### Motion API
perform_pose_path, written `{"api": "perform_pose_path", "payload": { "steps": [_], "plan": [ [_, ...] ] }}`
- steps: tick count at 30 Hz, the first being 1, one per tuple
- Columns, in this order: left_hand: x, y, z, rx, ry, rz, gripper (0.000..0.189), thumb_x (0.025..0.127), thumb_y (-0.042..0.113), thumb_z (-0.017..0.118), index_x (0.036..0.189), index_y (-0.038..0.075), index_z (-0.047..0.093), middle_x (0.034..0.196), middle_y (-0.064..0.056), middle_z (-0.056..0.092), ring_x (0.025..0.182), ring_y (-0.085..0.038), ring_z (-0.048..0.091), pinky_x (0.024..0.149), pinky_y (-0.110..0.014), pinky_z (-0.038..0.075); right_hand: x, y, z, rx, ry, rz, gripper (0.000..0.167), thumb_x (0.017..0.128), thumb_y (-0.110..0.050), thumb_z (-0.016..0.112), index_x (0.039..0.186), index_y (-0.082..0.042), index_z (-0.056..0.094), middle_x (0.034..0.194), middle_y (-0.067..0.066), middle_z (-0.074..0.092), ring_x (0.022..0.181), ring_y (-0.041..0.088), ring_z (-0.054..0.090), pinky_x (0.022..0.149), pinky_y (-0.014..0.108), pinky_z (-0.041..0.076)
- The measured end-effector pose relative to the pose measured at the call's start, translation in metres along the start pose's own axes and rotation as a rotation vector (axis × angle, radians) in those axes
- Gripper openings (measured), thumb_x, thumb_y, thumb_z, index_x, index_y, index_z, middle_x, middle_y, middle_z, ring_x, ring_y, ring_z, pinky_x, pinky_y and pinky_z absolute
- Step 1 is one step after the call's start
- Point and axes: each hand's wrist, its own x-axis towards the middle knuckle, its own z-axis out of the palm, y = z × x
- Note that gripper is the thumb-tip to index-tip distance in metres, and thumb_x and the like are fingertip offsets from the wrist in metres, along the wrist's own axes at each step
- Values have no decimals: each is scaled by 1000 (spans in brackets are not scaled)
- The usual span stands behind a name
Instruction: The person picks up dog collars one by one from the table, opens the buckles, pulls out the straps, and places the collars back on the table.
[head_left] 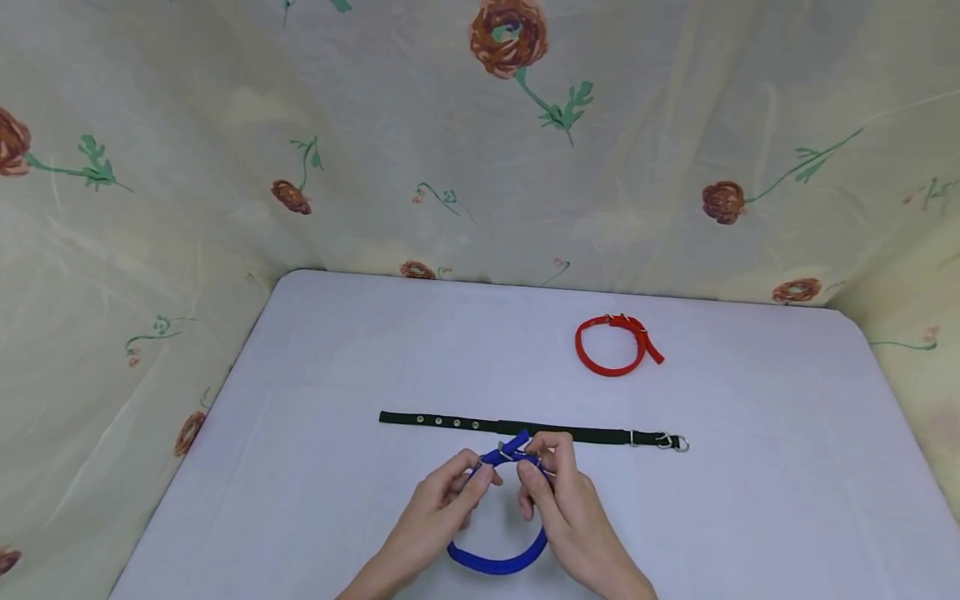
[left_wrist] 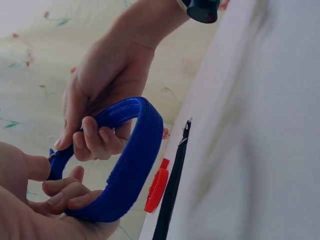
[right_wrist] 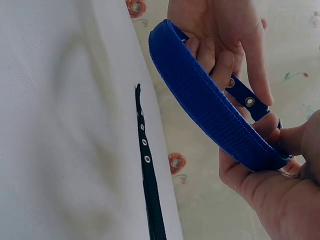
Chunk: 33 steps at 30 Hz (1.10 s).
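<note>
A blue collar (head_left: 498,566), bent into a loop, is held up by both hands over the near part of the table. My left hand (head_left: 438,504) pinches the strap on the left, thumb on top, beside the metal buckle (head_left: 506,452). On the other side, my right hand (head_left: 573,512) pinches the band with thumb and fingers. The strap's free end (head_left: 521,438) pokes out through the buckle. Metal-rimmed holes (right_wrist: 250,101) show along the strap in the right wrist view. The wide padded part of the band (left_wrist: 132,165) curves toward the left wrist camera.
A black collar (head_left: 562,433) lies stretched flat just beyond the hands, its eyelets to the left and metal rings to the right. Farther back on the white table (head_left: 337,350) is a red collar (head_left: 611,373), buckled into a loop. Floral cloth (head_left: 600,167) hangs behind the table.
</note>
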Motion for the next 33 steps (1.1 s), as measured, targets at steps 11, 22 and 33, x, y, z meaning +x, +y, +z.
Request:
{"api": "perform_pose_path", "payload": {
  "steps": [11, 22, 33],
  "plan": [
    [-2, 2, -2, -70, -23, 24, 40, 111, 46, 58, 129, 10, 63, 89, 1, 60, 73, -9, 51, 64, -20, 41, 0, 1, 1, 5, -50, -16, 14, 118, -27, 43, 126, -15, 41, 74, -6, 58, 69, 13, 58, 63, 24, 45],
    [-2, 1, -3, -72, -5, 49, 39, 112, 44, 56, 125, 8, 65, 87, 3, 55, 72, -6, 47, 64, -19, 38, 1, -1, 2, -11, -39, -11, 14, 118, -27, 44, 125, -15, 41, 73, -7, 58, 69, 15, 58, 64, 24, 45],
    [-2, -5, -2, -84, 37, -13, 45, 109, 50, 60, 110, 6, 62, 75, 6, 47, 64, -11, 40, 56, -20, 30, -1, -2, 3, -20, 4, -46, 12, 118, -24, 44, 125, -14, 42, 71, -9, 57, 67, 13, 58, 63, 23, 45]
  ]
}}
